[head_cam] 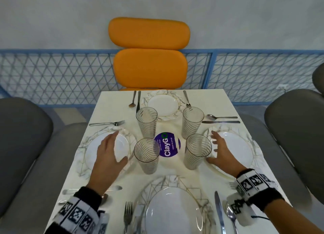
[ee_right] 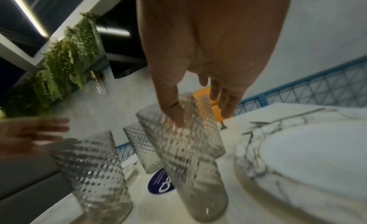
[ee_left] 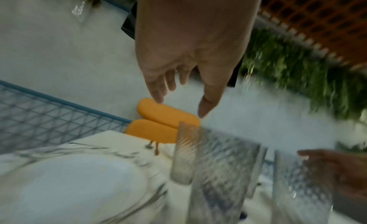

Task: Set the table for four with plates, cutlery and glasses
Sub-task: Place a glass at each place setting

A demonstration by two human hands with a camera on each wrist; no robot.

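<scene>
fingers (head_cam: 214, 142) of the right hand (head_cam: 221, 152) are spread and loose just beside the near right glass (head_cam: 197, 151), and the left hand (head_cam: 109, 152) hangs open beside the near left glass (head_cam: 147, 154), neither holding anything. all four glasses stand upright around the purple sticker (head_cam: 166, 144) at the table (head_cam: 178, 172) centre, with plates and cutlery laid at each seat. this looks like the glass step finishing, so next i'd judge only small nudges toward each plate remain.

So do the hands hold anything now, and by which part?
Nothing is held. The left hand and the right hand are open beside the near glasses, apart from them.
</scene>
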